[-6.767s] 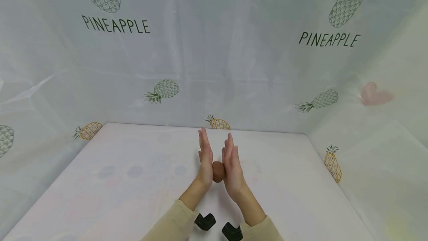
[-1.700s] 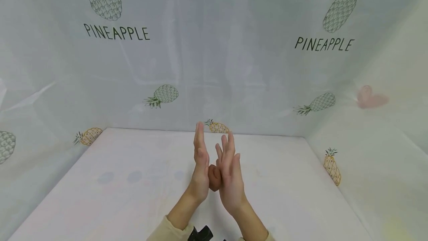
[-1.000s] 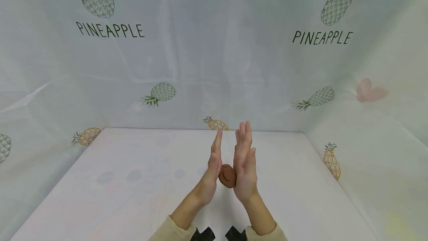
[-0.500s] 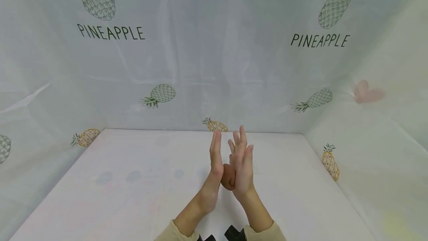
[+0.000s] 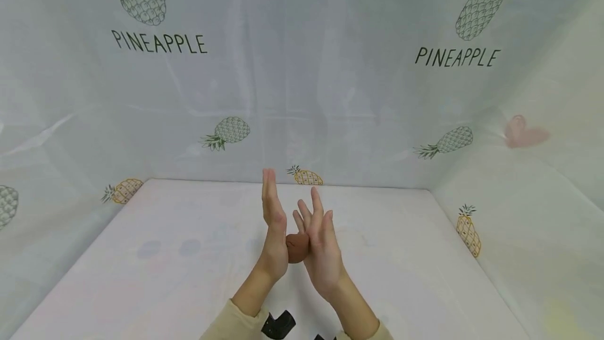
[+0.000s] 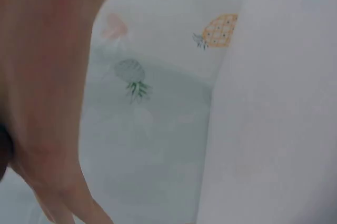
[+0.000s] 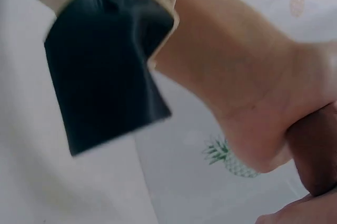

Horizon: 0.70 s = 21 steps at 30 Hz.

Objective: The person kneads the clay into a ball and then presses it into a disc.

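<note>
A rounded lump of brown clay [image 5: 297, 248] with a crease near its top sits between my two palms, above the table. My left hand [image 5: 274, 240] stands upright, its palm against the clay's left side and its fingers straight and together. From the other side my right hand [image 5: 324, 256] presses the clay, its straight fingers spread and tilted to the left. In the right wrist view the clay [image 7: 316, 153] shows dark under the heel of my right hand [image 7: 263, 113]. The left wrist view has my left hand [image 6: 47, 87] along its left edge.
The white table [image 5: 189, 287] ends at a pale curtain [image 5: 302, 83] printed with pineapples, which also hangs at both sides. Black wrist mounts [image 5: 279, 324] stick out from the beige sleeves [image 5: 233, 324].
Both hands and the clay have shifted left over the last half second, after moving right before that. The clay has turned between the palms, and the right hand's fingers lean further left.
</note>
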Tool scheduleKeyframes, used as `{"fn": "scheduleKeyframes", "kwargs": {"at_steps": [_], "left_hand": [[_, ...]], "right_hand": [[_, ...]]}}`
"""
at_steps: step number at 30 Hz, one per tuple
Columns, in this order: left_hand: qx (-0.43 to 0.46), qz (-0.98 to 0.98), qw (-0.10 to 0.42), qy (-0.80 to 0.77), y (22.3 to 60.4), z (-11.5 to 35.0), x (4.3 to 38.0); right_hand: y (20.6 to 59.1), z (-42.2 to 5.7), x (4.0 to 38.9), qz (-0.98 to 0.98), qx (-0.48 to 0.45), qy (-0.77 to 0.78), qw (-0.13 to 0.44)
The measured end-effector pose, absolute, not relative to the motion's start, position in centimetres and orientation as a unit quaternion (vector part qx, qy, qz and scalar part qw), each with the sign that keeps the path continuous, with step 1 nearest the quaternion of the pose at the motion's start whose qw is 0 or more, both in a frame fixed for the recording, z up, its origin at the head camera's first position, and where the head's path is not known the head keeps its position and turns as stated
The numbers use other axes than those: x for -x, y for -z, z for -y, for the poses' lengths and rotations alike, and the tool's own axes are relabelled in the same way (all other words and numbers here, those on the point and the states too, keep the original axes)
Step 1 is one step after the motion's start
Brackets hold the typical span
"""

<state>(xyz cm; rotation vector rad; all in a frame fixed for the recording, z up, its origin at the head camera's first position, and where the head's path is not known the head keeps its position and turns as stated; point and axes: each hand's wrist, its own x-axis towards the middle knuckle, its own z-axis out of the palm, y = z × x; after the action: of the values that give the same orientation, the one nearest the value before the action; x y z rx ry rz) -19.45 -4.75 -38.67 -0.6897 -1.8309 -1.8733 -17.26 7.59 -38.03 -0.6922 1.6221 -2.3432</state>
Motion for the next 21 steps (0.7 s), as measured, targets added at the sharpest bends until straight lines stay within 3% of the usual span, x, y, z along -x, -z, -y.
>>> {"fn": "scheduleKeyframes", "kwargs": {"at_steps": [3, 11, 21], "left_hand": [[0.234, 0.647, 0.222, 0.691, 38.8, 5.3, 20.1], [0.217, 0.664, 0.147, 0.700, 38.9, 4.9, 20.0], [0.293, 0.697, 0.138, 0.640, 39.5, 3.5, 19.3]], "right_hand": [[37.8, -7.4, 16.8, -0.553, 0.256, 0.786, 0.099], [37.3, -7.6, 16.4, -0.594, 0.306, 0.744, 0.004], [37.2, -8.5, 17.0, -0.629, 0.303, 0.712, -0.072]]}}
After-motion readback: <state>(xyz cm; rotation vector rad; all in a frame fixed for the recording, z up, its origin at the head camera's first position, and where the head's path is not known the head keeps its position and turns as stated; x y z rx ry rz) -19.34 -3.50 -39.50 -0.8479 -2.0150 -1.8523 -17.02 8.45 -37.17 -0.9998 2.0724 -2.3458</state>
